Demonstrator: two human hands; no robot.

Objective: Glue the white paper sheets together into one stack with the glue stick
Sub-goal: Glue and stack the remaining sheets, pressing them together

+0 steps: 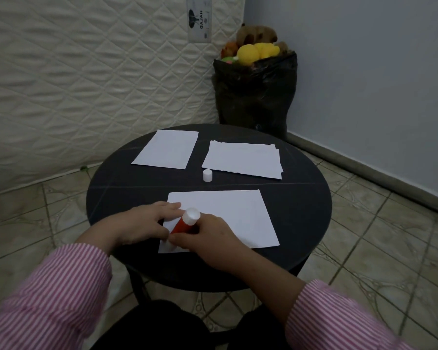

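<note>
Three lots of white paper lie on the round table (pixel 314 198): a near sheet (pixel 225 213), a far-left sheet (pixel 167 150) and a small far-right pile (pixel 243 159). Right hand (pixel 208 238) grips the uncapped glue stick (pixel 185 222), tip down at the near sheet's left edge; left hand (pixel 142 222) presses it flat with straight fingers. Cap (pixel 207 175) stands apart. Judged early: most joining remains.

The round black tabletop (pixel 301 210) looked smooth and matt; the white rectangular paper sheets (pixel 238 210) matt; the small white plastic cap (pixel 207 175) smooth.
</note>
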